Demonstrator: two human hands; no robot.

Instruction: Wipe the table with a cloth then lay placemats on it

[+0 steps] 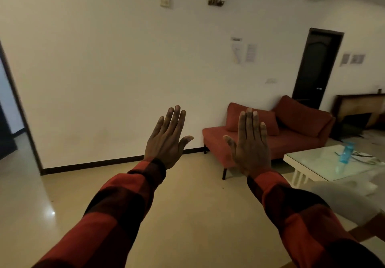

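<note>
Both arms, in red and black checked sleeves, are stretched out in front of me at chest height. My left hand is flat with its fingers spread and holds nothing. My right hand is flat too, fingers straight, and is empty. A white table with a glass top stands low at the right, beyond my right hand. Something pale and blurred, possibly a cloth, lies at the right edge near my right forearm. No placemat shows.
A red sofa stands against the white wall behind my right hand. On the glass table are a blue bottle and some papers. A dark door is at the back right, a doorway at the left. Bare tiled floor lies below my arms.
</note>
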